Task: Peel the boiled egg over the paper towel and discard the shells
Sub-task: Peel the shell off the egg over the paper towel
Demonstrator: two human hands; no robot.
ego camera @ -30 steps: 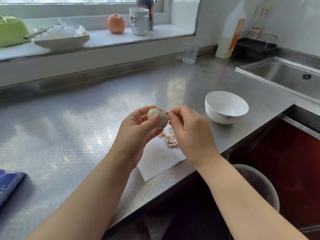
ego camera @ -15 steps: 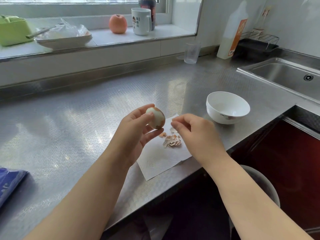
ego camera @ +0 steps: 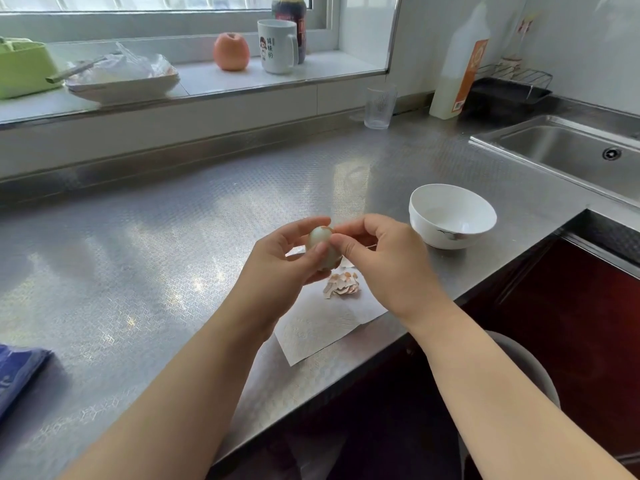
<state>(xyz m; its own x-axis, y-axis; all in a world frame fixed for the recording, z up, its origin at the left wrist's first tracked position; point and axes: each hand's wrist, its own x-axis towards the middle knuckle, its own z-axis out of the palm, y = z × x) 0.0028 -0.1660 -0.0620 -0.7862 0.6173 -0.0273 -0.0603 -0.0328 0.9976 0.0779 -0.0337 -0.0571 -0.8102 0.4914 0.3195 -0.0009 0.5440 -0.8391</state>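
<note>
While your left hand [ego camera: 277,268] grips the egg [ego camera: 320,245] | right hand [ego camera: 384,261] pinches it | shells [ego camera: 341,287] on towel [ego camera: 322,329], below egg

Bright daylight comes from the window [ego camera: 156,1] at 12 o'clock. My steel counter [ego camera: 173,220] shines with glare. Edges look bent.

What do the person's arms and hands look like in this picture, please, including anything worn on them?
Both arms are bare along the whole visible length: no sleeves come into view. The left hand and the right hand wear no gloves, and no rings, watch, bracelet or bandage show on the fingers or wrists. The visible nails look short and unpainted.
</note>
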